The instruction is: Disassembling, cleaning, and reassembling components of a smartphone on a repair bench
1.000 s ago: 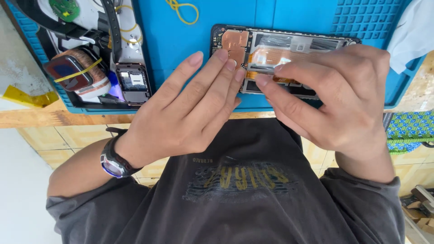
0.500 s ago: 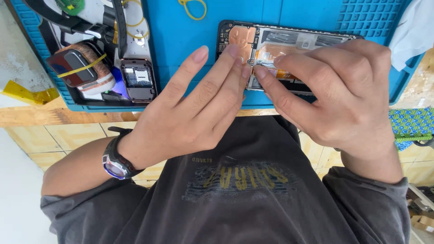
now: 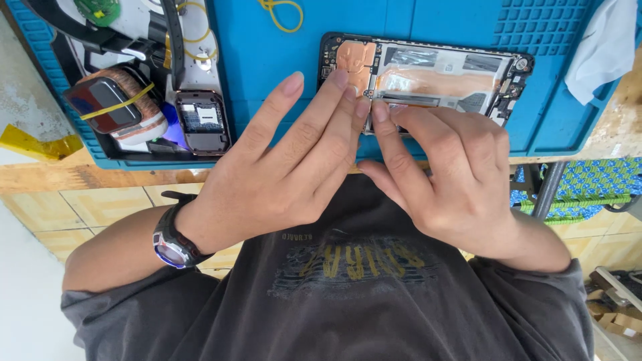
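Head view: opened phone (image 3: 428, 73) lies on the blue mat (image 3: 267, 60); left hand (image 3: 281, 174) and right hand (image 3: 448, 180), fingers extended and holding nothing, press at the phone's near edge, seemingly seating a part.

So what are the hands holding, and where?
The left hand and right hand both press fingertips on the near edge of the opened phone, which lies flat on the blue mat. Nothing is lifted.
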